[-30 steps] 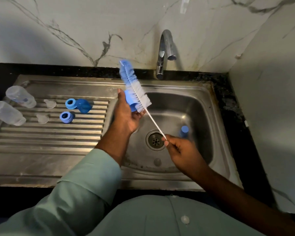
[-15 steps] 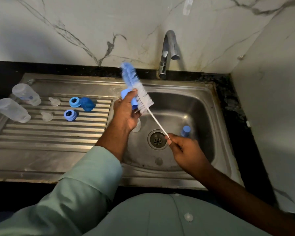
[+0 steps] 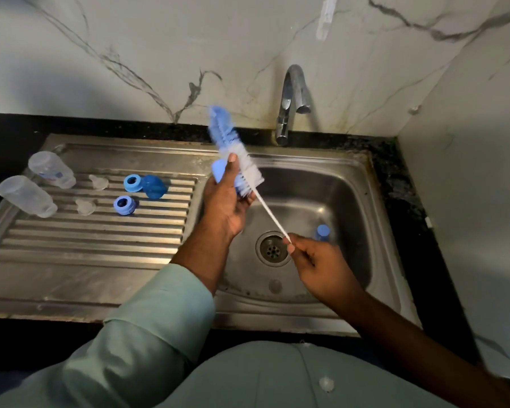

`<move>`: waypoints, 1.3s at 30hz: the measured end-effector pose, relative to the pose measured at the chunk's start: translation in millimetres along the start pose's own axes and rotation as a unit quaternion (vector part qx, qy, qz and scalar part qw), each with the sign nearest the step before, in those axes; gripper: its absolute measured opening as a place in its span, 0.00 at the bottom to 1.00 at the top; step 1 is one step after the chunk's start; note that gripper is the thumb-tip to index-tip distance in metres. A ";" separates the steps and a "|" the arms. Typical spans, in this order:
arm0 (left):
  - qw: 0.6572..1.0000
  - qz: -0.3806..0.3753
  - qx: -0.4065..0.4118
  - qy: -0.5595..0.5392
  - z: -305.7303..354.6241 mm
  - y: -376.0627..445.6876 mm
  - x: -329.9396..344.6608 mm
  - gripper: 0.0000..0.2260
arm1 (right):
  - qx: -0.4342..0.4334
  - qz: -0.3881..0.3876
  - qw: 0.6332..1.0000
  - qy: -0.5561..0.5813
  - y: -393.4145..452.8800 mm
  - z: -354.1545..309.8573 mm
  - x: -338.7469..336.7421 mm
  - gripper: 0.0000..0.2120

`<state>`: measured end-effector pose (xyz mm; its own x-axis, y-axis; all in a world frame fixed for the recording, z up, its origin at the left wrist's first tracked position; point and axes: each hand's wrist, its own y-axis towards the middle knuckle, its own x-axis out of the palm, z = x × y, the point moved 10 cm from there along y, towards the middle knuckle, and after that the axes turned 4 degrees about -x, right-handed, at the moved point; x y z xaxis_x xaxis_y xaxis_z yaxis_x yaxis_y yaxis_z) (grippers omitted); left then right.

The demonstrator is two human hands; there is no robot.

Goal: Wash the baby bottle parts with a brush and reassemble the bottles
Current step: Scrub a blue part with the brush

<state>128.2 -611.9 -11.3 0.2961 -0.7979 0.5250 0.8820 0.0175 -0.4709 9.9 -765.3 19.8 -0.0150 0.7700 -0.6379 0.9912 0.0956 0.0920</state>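
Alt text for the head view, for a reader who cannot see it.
Over a steel sink, the left hand holds a blue bottle part against a bottle brush, whose thin handle the right hand pinches. Two clear bottles and blue rings lie on the drainboard.

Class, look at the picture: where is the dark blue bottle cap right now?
In the head view the dark blue bottle cap lies on the ribbed drainboard left of the basin, touching the upper blue ring, above and right of the lower blue ring.
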 end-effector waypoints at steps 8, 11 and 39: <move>0.999 -0.014 -0.042 0.021 -13.9 -1.5 -3.6 0.20 | 0.000 0.005 1.000 0.013 2.9 -1.2 -2.1 0.08; 0.997 -0.030 -0.047 0.059 -8.2 3.0 -3.5 0.19 | 0.007 -0.004 1.000 0.006 -2.4 1.7 -1.0 0.08; 0.997 -0.024 -0.064 -0.037 -16.9 -4.4 -0.1 0.25 | 0.057 0.008 0.993 0.104 -2.6 18.9 -8.5 0.08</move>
<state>118.0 -622.1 -21.3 0.2848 -0.7499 0.5971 0.8431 -0.1004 -0.5283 9.9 -784.0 10.6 -0.0134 0.8857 -0.4641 0.9998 0.0188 0.0070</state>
